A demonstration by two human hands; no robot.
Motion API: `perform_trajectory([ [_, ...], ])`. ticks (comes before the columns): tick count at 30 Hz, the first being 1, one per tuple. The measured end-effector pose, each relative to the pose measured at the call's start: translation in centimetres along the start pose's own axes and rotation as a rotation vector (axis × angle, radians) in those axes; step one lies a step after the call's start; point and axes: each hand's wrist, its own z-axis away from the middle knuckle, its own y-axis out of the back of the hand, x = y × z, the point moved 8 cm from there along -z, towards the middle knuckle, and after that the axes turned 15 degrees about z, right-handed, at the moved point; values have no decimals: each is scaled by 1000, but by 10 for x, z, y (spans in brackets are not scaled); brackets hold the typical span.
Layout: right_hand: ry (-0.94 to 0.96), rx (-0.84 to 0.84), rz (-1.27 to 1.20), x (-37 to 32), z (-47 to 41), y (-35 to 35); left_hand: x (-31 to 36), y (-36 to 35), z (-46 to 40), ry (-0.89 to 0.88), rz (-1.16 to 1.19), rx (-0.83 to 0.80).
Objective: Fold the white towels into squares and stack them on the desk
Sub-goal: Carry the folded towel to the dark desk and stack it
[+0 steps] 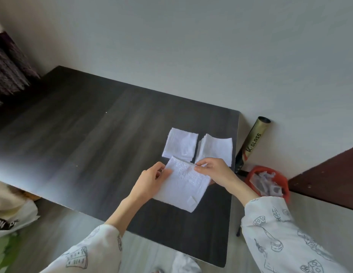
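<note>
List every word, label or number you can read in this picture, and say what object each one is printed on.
"K-GLASS": printed lengthwise on the gold and black tube leaning against the wall beside the desk.
Black letters on the white plastic bag at lower left: cut off and upside down, not readable as a word.
Line drawings on the sleeves: pictures only, no legible text.
The white towels show no readable text.
</note>
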Motion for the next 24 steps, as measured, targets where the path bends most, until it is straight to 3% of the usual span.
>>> perform_trajectory([
  [7,-135,-165,-317,22,-114,16,-13,-2,-100,93,121,126],
  [16,-170,-17,-97,44,-230,33,-29,-13,-218,213,-95,165],
  [24,-229,-91,-22,51,-242,29,-34,-31,-232,292,-431,6],
])
